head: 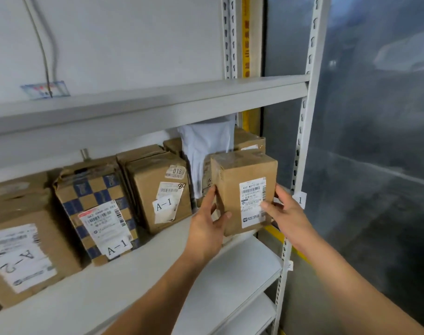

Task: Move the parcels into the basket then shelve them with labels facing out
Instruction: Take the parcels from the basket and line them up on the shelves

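White metal shelving [143, 105] fills most of my head view, set against a plain pale wall, with a slotted upright [300, 151] at its right end and a dark plastic sheet [375, 141] hanging beyond that. On the middle shelf board [104, 286] a row of cardboard parcels already stands with labels forward — one marked A-2 [20, 250] at the far left, a checkered box [97, 209] and a plain box [160, 192] both tagged A-1, and a white poly bag [206, 151] tucked in behind.

I have the small brown parcel [242, 189] at the right end of that shelf, upright, its shipping label [253, 201] turned toward me. My left hand [206, 223] is closed on its left edge, thumb across the front face; my right hand [286, 213] clasps the right side, thumb lying over the label. Whether its base already rests on the board I cannot tell.

It looks to me like a stiff, taped carton, light enough for a side-to-side squeeze — the tape on top may be slick, so the bare cardboard sides are the better place to hold. I judge shelving is well along, with open board left only near the upright. No basket shows from here.
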